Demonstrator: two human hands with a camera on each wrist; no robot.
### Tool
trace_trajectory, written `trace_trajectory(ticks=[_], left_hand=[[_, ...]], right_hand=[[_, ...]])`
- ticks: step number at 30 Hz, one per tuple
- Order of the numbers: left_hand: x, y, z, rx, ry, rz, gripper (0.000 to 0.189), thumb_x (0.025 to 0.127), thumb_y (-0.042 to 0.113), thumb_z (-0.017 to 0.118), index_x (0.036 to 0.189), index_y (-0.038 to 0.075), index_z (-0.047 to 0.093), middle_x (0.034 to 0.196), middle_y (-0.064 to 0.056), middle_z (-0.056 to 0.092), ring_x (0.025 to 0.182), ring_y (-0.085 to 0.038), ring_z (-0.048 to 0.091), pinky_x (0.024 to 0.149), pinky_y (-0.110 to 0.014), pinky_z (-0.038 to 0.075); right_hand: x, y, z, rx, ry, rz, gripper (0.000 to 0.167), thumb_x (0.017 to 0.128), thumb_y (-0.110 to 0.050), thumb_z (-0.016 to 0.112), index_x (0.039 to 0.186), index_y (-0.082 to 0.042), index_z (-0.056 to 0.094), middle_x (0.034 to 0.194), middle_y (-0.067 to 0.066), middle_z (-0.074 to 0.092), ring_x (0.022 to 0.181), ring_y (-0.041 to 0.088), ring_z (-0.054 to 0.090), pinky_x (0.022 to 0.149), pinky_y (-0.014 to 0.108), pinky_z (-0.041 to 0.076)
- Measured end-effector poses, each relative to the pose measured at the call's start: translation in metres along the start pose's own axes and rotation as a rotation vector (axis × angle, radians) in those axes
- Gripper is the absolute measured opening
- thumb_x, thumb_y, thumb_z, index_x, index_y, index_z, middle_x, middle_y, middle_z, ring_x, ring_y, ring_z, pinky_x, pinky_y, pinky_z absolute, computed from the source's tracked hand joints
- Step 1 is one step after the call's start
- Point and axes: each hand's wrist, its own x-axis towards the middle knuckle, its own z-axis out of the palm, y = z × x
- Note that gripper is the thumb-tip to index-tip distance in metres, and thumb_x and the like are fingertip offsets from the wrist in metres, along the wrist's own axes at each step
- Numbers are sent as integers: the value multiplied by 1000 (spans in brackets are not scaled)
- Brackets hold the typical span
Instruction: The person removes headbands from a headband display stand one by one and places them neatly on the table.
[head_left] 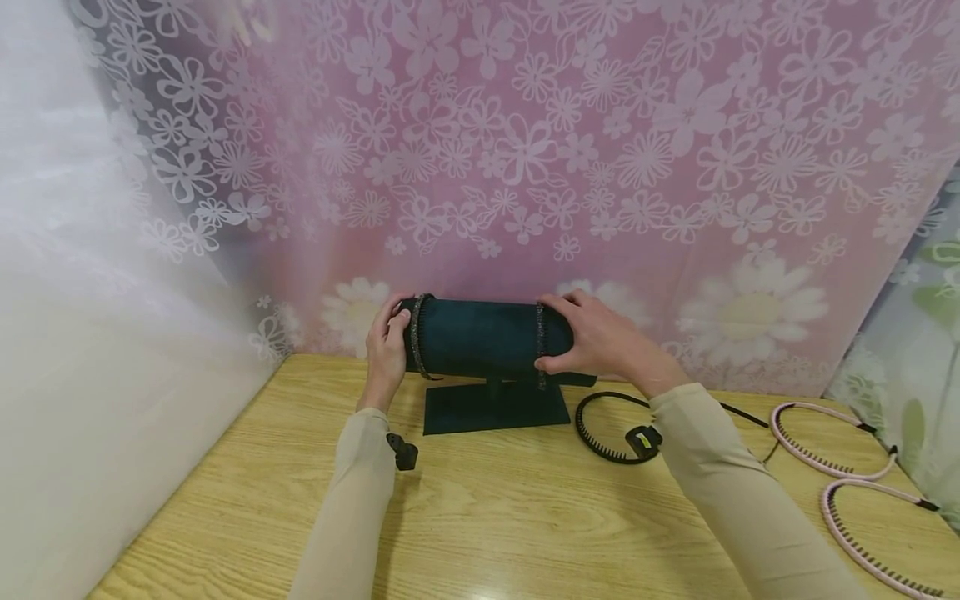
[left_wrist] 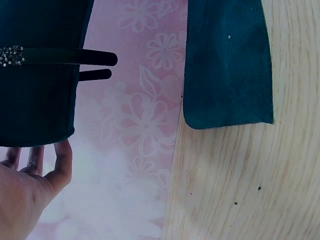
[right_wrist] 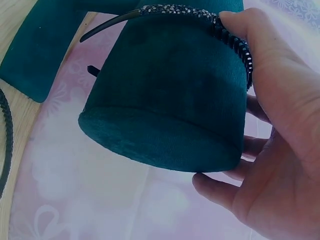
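Observation:
A dark green velvet display stand (head_left: 480,337), a horizontal roll on a flat base, stands against the back curtain. Around its left part sits a glittery headband (head_left: 418,333); a second glittery headband (right_wrist: 170,10) circles the right part. My left hand (head_left: 386,352) grips the roll's left end, and the left wrist view shows fingertips at its edge. With my right hand (head_left: 596,335) I hold the right end, thumb on the second headband and fingers behind the roll. Tips of the left headband stick out past the roll in the left wrist view.
Black headbands (head_left: 600,454) lie to the stand's right, partly under my right forearm. Two pink toothed headbands (head_left: 832,483) rest farther right on the wooden table (head_left: 480,508). A floral curtain (head_left: 525,167) hangs directly behind, and a white sheet (head_left: 112,292) borders the left side.

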Motion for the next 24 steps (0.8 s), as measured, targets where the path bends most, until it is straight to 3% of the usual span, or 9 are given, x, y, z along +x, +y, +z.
trace_trajectory(ticks=[12,24], left_hand=[[-1,0,-1,-16,-2,4,43,108,37,44,143,17,59,143,-5,60,128,-29,56,113,-53,39],[-1,2,0,-14,0,-3,43,108,36,43,144,17,58,147,-5,57,133,-27,54,116,-53,37]], right_hand=[[-5,4,-1,2,-4,13,100,83,-59,77,162,-23,29,158,25,36,138,47,45,99,68,47],[-8,11,-2,-2,-11,31,102,83,-58,77,163,-23,26,158,25,34,137,48,45,99,68,47]])
